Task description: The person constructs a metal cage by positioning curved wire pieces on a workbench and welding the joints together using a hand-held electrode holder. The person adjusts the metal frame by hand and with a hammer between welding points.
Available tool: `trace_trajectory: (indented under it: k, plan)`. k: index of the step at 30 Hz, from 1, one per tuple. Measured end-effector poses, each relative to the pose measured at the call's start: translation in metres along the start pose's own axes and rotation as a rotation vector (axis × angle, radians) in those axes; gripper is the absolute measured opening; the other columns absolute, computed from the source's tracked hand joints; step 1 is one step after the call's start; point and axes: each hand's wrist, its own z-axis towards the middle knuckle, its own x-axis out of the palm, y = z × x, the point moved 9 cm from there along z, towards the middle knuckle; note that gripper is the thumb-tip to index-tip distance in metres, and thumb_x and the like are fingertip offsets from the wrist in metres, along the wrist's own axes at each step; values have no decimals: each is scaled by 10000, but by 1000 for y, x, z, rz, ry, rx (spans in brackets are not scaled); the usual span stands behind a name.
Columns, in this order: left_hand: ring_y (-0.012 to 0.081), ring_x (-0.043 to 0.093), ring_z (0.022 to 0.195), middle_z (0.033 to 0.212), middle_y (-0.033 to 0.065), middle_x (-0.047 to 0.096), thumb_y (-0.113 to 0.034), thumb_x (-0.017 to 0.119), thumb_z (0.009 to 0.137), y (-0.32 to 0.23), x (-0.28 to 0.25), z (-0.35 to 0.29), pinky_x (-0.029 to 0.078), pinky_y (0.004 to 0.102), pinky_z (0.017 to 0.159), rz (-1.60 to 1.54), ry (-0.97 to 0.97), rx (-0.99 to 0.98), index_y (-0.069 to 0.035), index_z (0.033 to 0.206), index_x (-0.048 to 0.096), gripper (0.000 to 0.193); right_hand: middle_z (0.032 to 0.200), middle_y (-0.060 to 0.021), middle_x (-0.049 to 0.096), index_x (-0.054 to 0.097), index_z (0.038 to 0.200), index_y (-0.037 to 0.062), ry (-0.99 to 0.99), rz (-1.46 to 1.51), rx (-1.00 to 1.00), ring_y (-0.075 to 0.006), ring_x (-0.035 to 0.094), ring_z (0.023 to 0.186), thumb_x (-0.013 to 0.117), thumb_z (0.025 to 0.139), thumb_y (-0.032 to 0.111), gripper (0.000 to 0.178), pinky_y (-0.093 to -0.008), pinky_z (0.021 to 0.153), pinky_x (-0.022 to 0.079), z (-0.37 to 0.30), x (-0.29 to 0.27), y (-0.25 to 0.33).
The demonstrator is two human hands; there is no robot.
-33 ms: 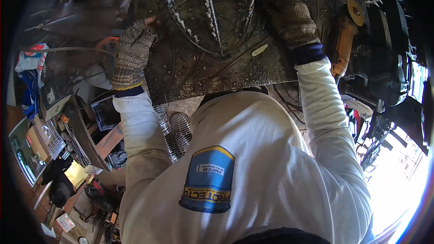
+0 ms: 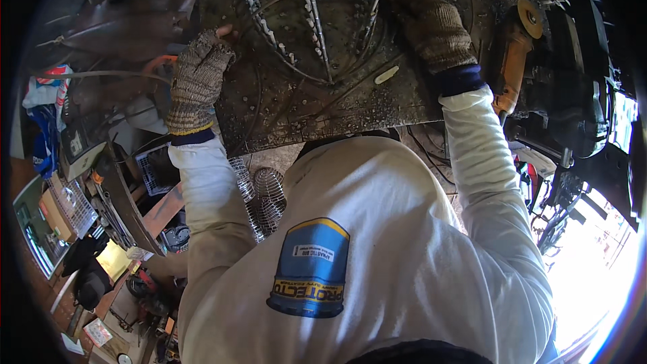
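A welded metal rod frame [image 2: 312, 17] with curved crossbars and ribs narrowing to a near point lies on the dark metal worktable [image 2: 276, 111]. My left hand [image 2: 200, 77], in a brown knitted glove, is at the table's left edge, apart from the frame. Its fingers are curled, with a bare fingertip poking out; anything in them is hidden. My right hand [image 2: 439, 32], gloved alike, reaches toward the frame's right side. Its fingers fade into dark shadow, so whether they touch the frame is unclear. A small pale flat piece [image 2: 387, 75] lies between the frame and me.
An orange angle grinder [image 2: 515, 61] with a disc lies right of my right hand. Thin rods and grit are scattered over the table. Wire cages [image 2: 269, 195] stand below the near edge. Tools and boxes clutter the lower left; a dark machine [image 2: 586, 81] stands at right.
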Motion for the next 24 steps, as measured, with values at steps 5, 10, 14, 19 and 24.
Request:
trace_trajectory:
  k: [5, 10, 14, 19, 24]
  plan:
    - [179, 683, 891, 951, 71, 720, -160, 646, 909, -6, 12, -2, 520, 318, 799, 141, -17, 9, -116, 1202, 694, 300, 1280, -149, 663, 618, 1340, 113, 27, 61, 32, -296, 622, 1212, 625, 963, 283, 414, -380, 1037, 477, 1, 3, -3]
    - [284, 691, 1005, 1103, 115, 714, -270, 673, 929, -4, 21, -3, 531, 396, 893, 572, -183, 290, -132, 1160, 703, 271, 1271, -157, 667, 624, 1328, 95, -19, 188, 15, -288, 621, 1217, 636, 966, 316, 424, -372, 1041, 478, 1, 9, -11]
    - [305, 684, 1028, 1167, 111, 702, -280, 683, 922, -3, 22, -4, 530, 411, 904, 544, -216, 261, -119, 1145, 703, 275, 1277, -150, 665, 628, 1326, 103, 14, 170, 44, -287, 618, 1222, 633, 971, 329, 420, -369, 1042, 476, 2, 12, -14]
    - [304, 685, 1039, 1122, 109, 722, -271, 688, 920, -3, 22, -4, 535, 408, 898, 451, -266, 225, -113, 1127, 709, 262, 1275, -142, 666, 636, 1319, 120, -5, 84, 14, -300, 617, 1217, 623, 972, 340, 411, -376, 1037, 480, 2, 9, -14]
    - [312, 684, 1039, 1112, 116, 724, -271, 696, 914, -3, 21, -6, 537, 412, 892, 374, -296, 202, -120, 1112, 718, 249, 1277, -145, 663, 639, 1315, 116, 4, 72, 38, -302, 614, 1220, 620, 966, 345, 417, -382, 1035, 479, 2, 4, -8]
